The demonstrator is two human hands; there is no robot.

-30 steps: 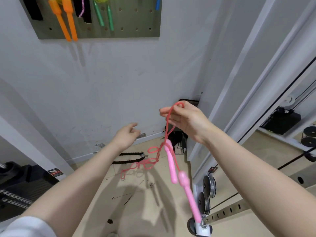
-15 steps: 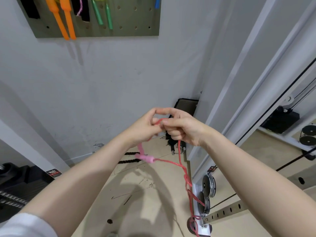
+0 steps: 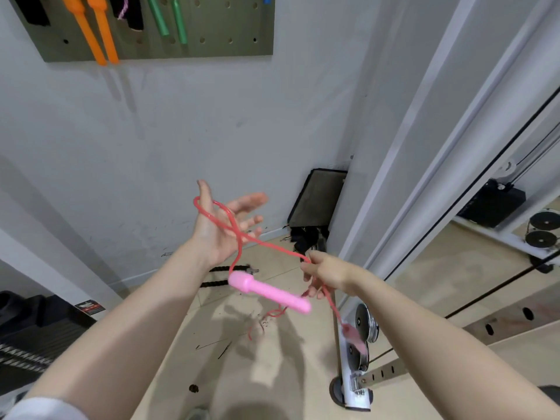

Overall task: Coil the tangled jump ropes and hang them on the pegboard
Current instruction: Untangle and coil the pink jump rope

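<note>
My left hand (image 3: 224,228) is up in front of the wall, palm facing me, fingers spread wide and a bit blurry. A loop of the pink rope (image 3: 242,234) is draped round it — passing behind the thumb side and crossing over my palm. From that crossing one strand drops straight down to a pink handle (image 3: 268,294), which hangs tilted below my left wrist, thick end up and to the left.

The other strand runs down and right to my right hand (image 3: 325,272), lower and closer to the white rack post (image 3: 351,374). That hand pinches the rope, fingers curled around it. Below it the rope carries on down to the second handle (image 3: 354,336), which is just a pink smear in front of the post, so I can't say how it's angled. A few more squiggles of rope dangle between the two handles, above the tan floor (image 3: 188,328).

The pegboard (image 3: 212,28) is up top left on the wall — orange handles (image 3: 97,34) and green handles (image 3: 169,18) already hang from it, plus some black ones further left. A black rope (image 3: 218,275) lies on the floor by the wall, under my left wrist.
</note>
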